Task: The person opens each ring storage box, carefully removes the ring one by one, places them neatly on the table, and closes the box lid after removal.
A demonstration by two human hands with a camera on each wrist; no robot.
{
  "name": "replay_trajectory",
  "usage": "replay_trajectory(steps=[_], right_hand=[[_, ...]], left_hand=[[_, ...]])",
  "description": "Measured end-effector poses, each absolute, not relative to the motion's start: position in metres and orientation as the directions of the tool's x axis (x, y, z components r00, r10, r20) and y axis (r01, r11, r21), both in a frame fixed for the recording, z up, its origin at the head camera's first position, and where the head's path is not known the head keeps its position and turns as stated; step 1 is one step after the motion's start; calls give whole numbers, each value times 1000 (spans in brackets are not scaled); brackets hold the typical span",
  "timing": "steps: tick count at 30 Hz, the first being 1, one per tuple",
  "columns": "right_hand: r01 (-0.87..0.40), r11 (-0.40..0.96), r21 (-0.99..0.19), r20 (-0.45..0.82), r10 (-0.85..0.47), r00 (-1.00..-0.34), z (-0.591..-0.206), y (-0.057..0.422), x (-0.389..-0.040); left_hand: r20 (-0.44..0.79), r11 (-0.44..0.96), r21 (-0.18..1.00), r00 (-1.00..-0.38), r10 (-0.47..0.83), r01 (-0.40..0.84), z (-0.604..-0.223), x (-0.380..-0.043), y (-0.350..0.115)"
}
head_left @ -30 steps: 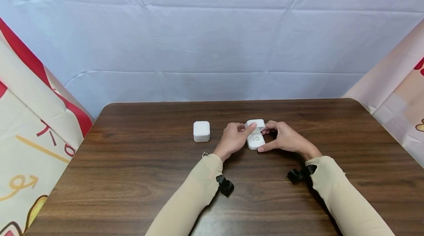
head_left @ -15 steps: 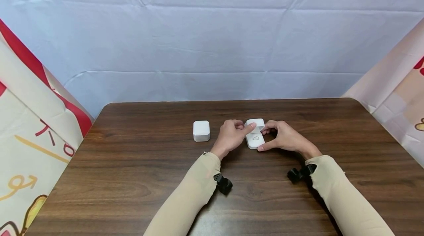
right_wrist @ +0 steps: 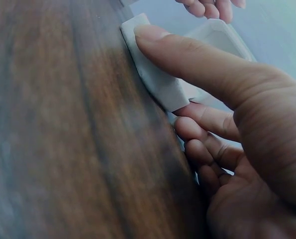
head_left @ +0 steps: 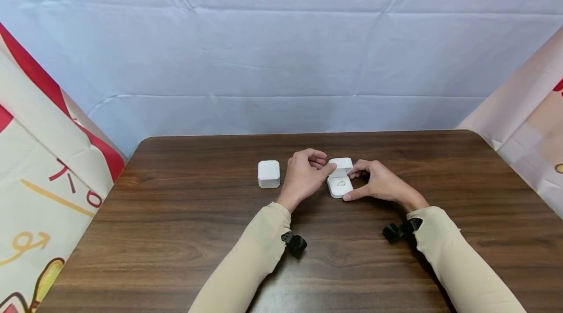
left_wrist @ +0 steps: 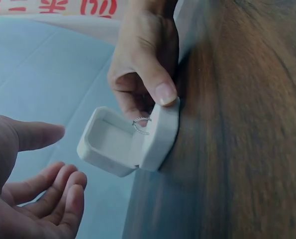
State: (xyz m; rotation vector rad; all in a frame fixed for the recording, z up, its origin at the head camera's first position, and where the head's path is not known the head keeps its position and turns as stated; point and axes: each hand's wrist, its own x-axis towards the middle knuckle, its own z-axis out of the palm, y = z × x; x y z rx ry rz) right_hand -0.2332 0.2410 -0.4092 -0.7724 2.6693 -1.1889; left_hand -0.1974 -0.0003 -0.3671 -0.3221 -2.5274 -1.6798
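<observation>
A small white ring box [head_left: 335,193] stands with its lid raised on the table, right of centre in the head view. Upright in its padded base sits a thin silvery ring [left_wrist: 142,119], plain to see in the left wrist view. My right hand [head_left: 381,184] holds the base from the right, thumb on its near edge and fingers toward the back. To the box's left is my left hand [head_left: 302,175], fingers loosely bent and nothing in them. The left wrist view shows a gap between its fingertips and the lid [left_wrist: 108,144].
Another white box [head_left: 269,174], with its lid down, stands to the left of my left hand. All of this is on a dark wooden table [head_left: 176,225]. A pale cloth [head_left: 281,59] hangs behind the far edge, with printed cloth [head_left: 44,181] at the sides.
My left hand has come away from the raised lid, drawing a little to the left with its fingers loosening. The right hand keeps its hold on the ring box, which stays in place.
</observation>
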Motion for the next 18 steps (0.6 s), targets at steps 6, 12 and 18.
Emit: replay_trajectory(steps=[6,12,18], right_hand=[[-380,575,-725,73,-483,-872,-409,241,-232],[-373,582,-723,57,-488,-871,-406,241,-232],[-370,580,-726,57,-485,-873,-406,241,-231]], left_hand=[[215,373,893,-966,142,253,-372,-194,-6],[188,418,871,-961,206,259,-379,-189,-4],[165,458,853,-962,218,250,-384,-187,6]])
